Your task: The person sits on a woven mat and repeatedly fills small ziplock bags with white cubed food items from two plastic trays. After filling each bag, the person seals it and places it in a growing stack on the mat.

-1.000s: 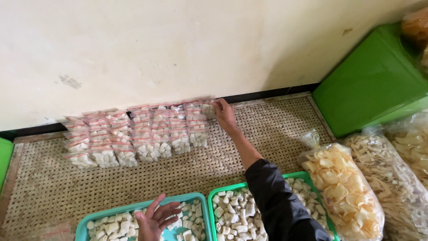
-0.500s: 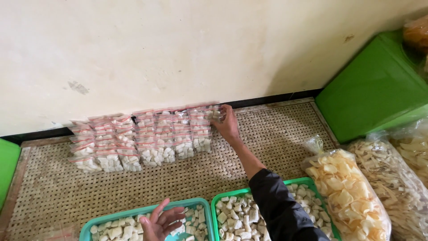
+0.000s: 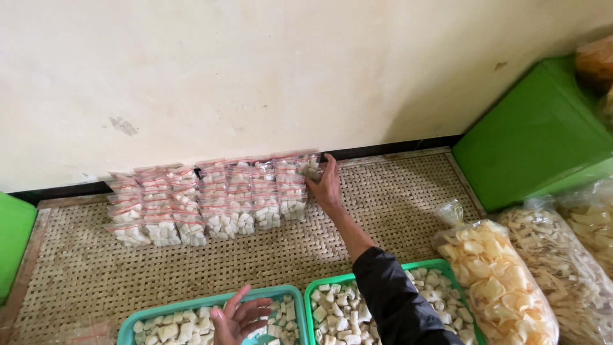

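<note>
Woven rattan mat (image 3: 396,211) covers the floor up to a cream wall w/ a dark skirting strip. Small packets (image 3: 211,198), clear bags of pale white chunks w/ reddish top bands, lie in overlapping rows on the mat, hard against the wall base. Right hand (image 3: 327,182) reaches out to the right end of the rows, black sleeve on the forearm; fingers are curled round the last packet (image 3: 311,167) at the top right corner, touching it, thumb side twd the rows. Can't tell if it's pinched tight or just pressed in place. Left hand (image 3: 237,317) hovers low at the bottom edge over the left teal tray (image 3: 131,326), fingers spread & loosely bent, holding nothing I can see; fingertips just above the loose white chunks in it. Second tray (image 3: 311,295), green, sits just beside the first on the right, also full of the same chunks, partly hidden by the sleeve. Right of it, a big clear bag of yellowish crackers (image 3: 495,281), then another clear bag of paler strips (image 3: 562,255) touching it. Green box (image 3: 536,137) stands vs the wall at far right; a green edge (image 3: 13,236) shows at far left
</note>
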